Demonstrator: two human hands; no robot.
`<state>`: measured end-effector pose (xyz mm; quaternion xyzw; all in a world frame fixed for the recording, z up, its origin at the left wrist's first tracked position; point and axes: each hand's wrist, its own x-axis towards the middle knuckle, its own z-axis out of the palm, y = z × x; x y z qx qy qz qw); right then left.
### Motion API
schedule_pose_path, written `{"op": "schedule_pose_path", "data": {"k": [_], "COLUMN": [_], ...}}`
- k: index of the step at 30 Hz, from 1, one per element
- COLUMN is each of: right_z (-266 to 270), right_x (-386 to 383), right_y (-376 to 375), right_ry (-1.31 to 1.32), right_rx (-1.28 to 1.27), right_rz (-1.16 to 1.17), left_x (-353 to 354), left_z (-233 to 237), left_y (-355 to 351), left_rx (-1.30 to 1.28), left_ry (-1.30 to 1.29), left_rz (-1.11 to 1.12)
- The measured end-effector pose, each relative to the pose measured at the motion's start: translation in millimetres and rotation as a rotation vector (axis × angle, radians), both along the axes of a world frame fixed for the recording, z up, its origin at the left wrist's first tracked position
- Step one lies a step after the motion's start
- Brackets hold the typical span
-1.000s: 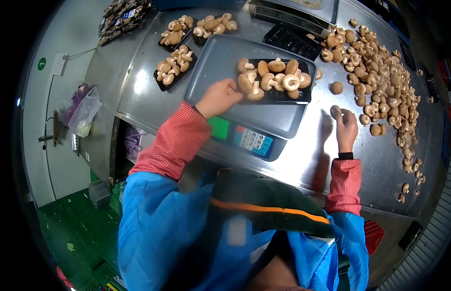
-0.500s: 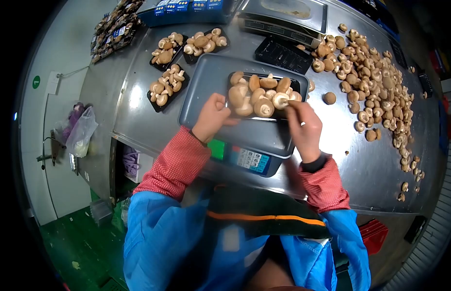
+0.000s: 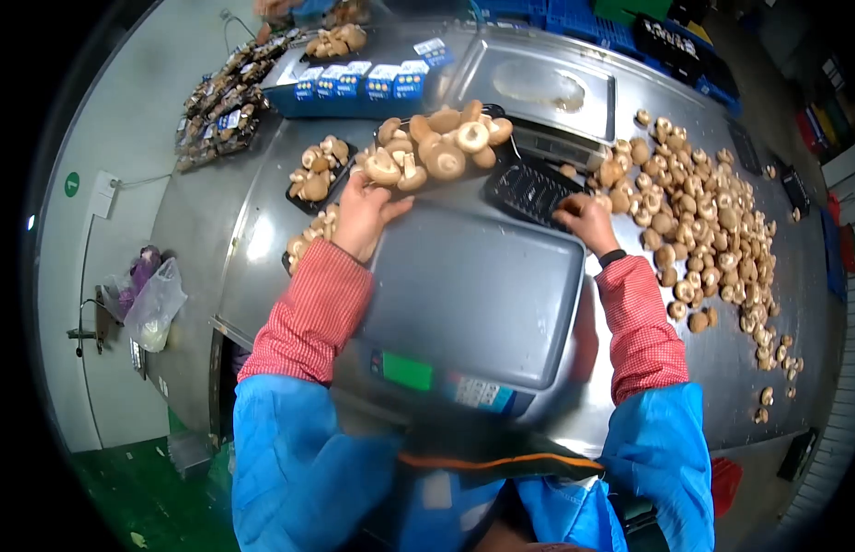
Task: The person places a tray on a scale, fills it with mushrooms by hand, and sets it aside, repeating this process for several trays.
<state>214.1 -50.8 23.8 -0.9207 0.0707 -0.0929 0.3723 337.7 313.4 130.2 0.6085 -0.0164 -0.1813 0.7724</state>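
Observation:
Brown mushrooms (image 3: pixel 446 156) are heaped in black trays just behind the scale. My left hand (image 3: pixel 361 219) is at their near left side, thumb spread away from the fingers, fingertips against or right beside the mushrooms. Whether it touches a tray edge is hidden. My right hand (image 3: pixel 588 224) pinches the near right corner of a black plastic tray (image 3: pixel 530 191) with no mushrooms in it. Between my arms sits the scale (image 3: pixel 473 294), its grey platform bare and its green display (image 3: pixel 407 372) lit.
More mushroom trays (image 3: pixel 319 167) stand at the left. Behind them is a blue box (image 3: pixel 354 101) with labels. A second scale (image 3: pixel 547 87) stands at the back. Loose mushrooms (image 3: pixel 712 221) cover the right side of the steel table (image 3: pixel 648 368). Bagged packs (image 3: pixel 220 110) are piled far left.
The mushroom-filled tray has left the scale platform and is now behind it. My left hand moved forward and left; my right hand left the mushrooms and took hold of the black tray.

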Motion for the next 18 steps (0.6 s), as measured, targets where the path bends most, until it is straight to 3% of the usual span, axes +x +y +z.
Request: {"op": "schedule_pose_path", "data": {"k": [4,12,18], "right_z": [0.0,1.0,-8.2], "right_x": [24.4,32.0,32.6], "right_y": [20.3,25.2,21.8], "right_ry": [0.203,0.110,0.077], "right_rx": [-0.103,-0.200,-0.137], "right_rz": [0.109,0.260,0.259], "left_x": [66.9,170.1,218.1], "left_z": [2.1,-14.6,-39.8], "left_y": [-11.5,-43.6,-50.3], "left_rx": [-0.043,-0.143,-0.285], "left_ry": [-0.044,-0.063,0.023], "left_rz": [0.099,0.306,0.263]}}
